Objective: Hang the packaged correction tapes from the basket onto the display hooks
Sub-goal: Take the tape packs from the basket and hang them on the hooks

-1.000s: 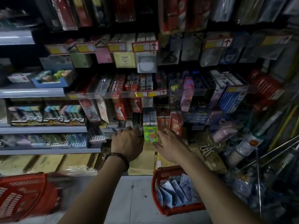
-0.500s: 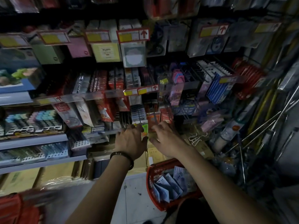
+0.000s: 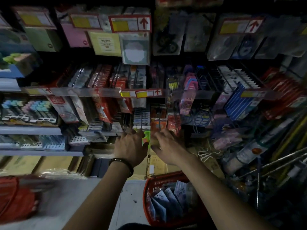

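Both hands reach to the low display hooks (image 3: 142, 123) in the middle of the rack. My left hand (image 3: 131, 147) and my right hand (image 3: 166, 145) flank a green-faced correction tape package (image 3: 146, 138) and each grips one of its edges. More packages hang in a row (image 3: 142, 116) on the hooks just above it. Below my right forearm stands a red basket (image 3: 147, 196) on the floor, with several pale packaged correction tapes (image 3: 167, 198) standing in it. The fingertips are hidden behind the package and the dim light blurs the detail.
Stationery packs crowd the rack on every side, with yellow-and-red price labels (image 3: 144, 93) on a clear rail. Shelves of erasers (image 3: 28, 112) sit at left. A second red basket (image 3: 18, 196) lies at lower left. Metal rods (image 3: 272, 161) and wire racks jut out at right.
The view has swung slightly; both hands stay at the green package on the low hooks, shifting little. The basket sits in the same place under my right arm.
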A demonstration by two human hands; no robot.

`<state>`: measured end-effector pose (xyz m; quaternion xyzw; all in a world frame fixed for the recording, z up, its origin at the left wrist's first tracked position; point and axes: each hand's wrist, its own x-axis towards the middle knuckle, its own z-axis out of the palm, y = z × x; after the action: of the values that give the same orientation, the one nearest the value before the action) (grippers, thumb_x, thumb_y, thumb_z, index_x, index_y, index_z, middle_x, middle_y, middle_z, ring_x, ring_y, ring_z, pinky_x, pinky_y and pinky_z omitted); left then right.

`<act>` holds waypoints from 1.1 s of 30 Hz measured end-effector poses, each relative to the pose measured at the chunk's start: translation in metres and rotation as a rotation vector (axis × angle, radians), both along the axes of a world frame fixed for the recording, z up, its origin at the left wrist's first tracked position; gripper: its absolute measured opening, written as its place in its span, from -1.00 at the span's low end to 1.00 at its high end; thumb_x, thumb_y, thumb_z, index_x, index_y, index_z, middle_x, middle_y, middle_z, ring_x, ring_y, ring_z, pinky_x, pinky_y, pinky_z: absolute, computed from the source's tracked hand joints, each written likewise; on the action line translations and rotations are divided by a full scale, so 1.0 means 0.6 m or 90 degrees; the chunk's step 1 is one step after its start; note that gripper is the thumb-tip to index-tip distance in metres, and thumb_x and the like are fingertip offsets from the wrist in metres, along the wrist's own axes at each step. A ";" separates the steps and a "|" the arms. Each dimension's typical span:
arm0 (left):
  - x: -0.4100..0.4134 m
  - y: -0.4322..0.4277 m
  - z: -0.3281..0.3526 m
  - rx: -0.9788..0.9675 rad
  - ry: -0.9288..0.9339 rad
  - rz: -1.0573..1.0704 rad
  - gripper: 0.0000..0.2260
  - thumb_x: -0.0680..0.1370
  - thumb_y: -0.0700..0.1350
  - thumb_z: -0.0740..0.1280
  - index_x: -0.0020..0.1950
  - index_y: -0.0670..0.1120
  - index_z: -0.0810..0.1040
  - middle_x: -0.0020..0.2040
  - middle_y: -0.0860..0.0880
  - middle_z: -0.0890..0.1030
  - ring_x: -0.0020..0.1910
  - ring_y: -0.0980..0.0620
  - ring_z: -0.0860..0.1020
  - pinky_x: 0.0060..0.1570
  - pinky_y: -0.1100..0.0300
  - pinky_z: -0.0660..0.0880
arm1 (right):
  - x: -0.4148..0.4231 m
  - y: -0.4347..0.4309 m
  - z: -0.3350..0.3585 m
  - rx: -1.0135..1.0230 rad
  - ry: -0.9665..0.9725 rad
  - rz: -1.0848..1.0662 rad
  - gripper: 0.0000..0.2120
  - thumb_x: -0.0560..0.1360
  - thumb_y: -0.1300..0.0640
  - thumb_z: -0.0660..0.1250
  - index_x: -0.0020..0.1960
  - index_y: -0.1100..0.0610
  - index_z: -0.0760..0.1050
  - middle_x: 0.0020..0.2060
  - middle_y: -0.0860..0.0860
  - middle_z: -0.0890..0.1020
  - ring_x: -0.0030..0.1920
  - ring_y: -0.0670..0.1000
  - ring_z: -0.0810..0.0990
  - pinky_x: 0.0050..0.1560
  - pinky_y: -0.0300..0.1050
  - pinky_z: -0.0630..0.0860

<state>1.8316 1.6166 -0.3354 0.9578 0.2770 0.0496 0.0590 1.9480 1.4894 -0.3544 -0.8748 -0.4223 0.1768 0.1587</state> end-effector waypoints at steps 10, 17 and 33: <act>0.079 -0.147 -0.179 -0.094 0.044 0.127 -0.67 0.60 0.17 0.33 0.33 0.13 0.52 0.22 0.00 0.64 0.18 -0.15 0.61 0.12 -0.06 0.53 | 0.138 -0.149 -0.165 -0.034 0.111 0.091 -0.47 0.69 -0.09 0.24 0.60 -0.03 0.18 0.60 0.00 0.13 0.56 0.14 0.25 0.48 0.05 0.32; 0.092 -0.220 -0.404 -0.130 0.065 0.074 -0.67 0.61 0.15 0.34 0.35 0.11 0.52 0.22 0.01 0.65 0.16 -0.11 0.62 0.16 -0.10 0.58 | 0.153 -0.236 -0.417 -0.050 0.174 0.047 -0.43 0.67 -0.11 0.26 0.59 -0.09 0.10 0.61 0.09 0.18 0.47 0.14 0.41 0.37 0.03 0.47; -0.193 -0.417 -0.689 -0.276 -0.035 0.163 -0.71 0.61 0.03 0.34 0.33 0.06 0.58 0.21 -0.02 0.62 0.17 -0.10 0.65 0.13 0.03 0.60 | -0.094 -0.483 -0.745 0.035 0.118 0.031 -0.61 0.61 -0.13 0.29 0.37 -0.02 0.40 0.31 -0.01 0.48 0.35 0.07 0.46 0.24 0.00 0.44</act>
<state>1.7159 1.3661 -0.7486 0.8782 0.3986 0.0219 0.2636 1.8914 1.1997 -0.8012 -0.8396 -0.4314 0.2488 0.2169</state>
